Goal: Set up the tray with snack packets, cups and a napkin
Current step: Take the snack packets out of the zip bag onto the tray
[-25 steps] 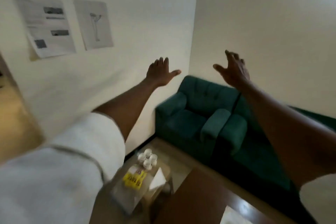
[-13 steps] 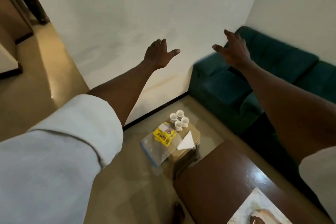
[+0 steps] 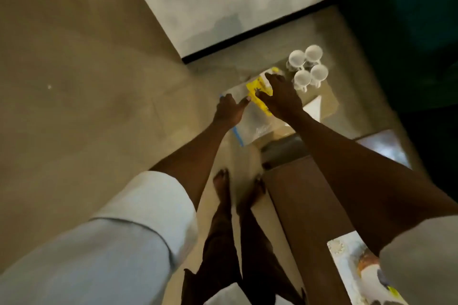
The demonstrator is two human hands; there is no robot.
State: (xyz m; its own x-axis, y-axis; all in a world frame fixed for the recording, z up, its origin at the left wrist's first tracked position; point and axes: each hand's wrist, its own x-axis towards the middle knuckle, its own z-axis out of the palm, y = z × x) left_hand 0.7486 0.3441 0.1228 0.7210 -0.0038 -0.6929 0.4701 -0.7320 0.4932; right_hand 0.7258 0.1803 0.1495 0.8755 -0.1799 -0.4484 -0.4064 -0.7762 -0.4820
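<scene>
Arms stretched downward, the left hand (image 3: 229,111) and right hand (image 3: 280,99) were spread over the yellow packets (image 3: 254,86); touch unclear.

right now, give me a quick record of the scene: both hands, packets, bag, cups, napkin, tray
left hand: open, at the clear bag's left edge
right hand: fingers spread over the yellow packets; contact unclear through blur
packets: on or in the bag, cannot tell which; partly hidden by the right hand
cups: four, white, clustered just beyond the right hand
napkin: white, right of the right wrist
tray: patterned, on the brown table, apart from the items; none of them seen on it
</scene>
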